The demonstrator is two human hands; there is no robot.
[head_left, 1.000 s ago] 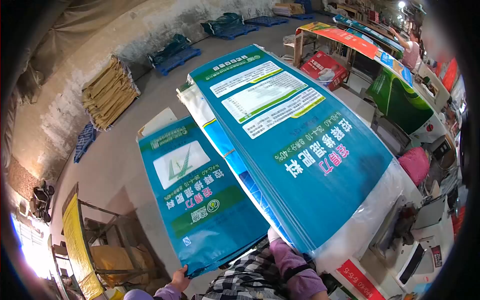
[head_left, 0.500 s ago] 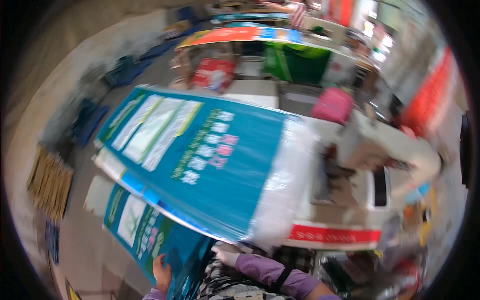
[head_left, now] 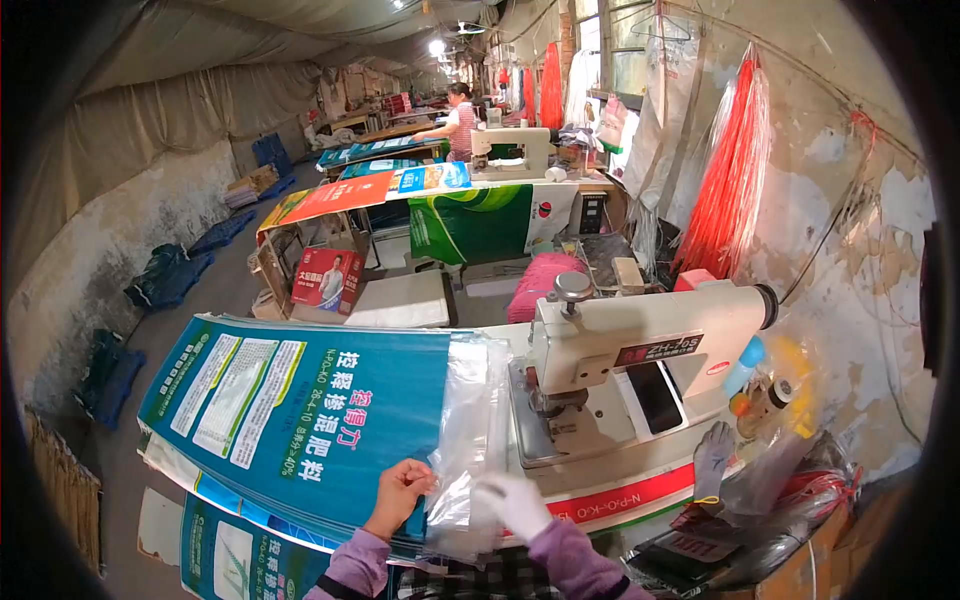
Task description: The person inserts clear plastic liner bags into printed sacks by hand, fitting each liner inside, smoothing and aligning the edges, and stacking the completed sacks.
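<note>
worktable (head_left: 610, 474), stacked sacks (head_left: 305, 400), peeling wall (head_left: 835, 215)

"What sort of place is this?"

"A sewing workshop: a white sewing machine (head_left: 640, 322), a second machine (head_left: 537, 150) farther back (a person (head_left: 462, 132) stands near it), printed sacks (head_left: 310, 400) in a stack."

We're riding on the head-worn camera, looking out from just over the near edge of the sewing table (head_left: 600, 475), facing forward, tipped down! Closest in, along the bottom, come the left hand (head_left: 403, 490) and right hand (head_left: 513, 506); the fertilizer-bag stack (head_left: 330, 410) looms large by the table's left edge. The sewing machine (head_left: 615, 345) sits near, right of centre. Past the far edge, the view runs deep to a small, distant co-worker (head_left: 461, 125), and straight lines bow outward.
</note>
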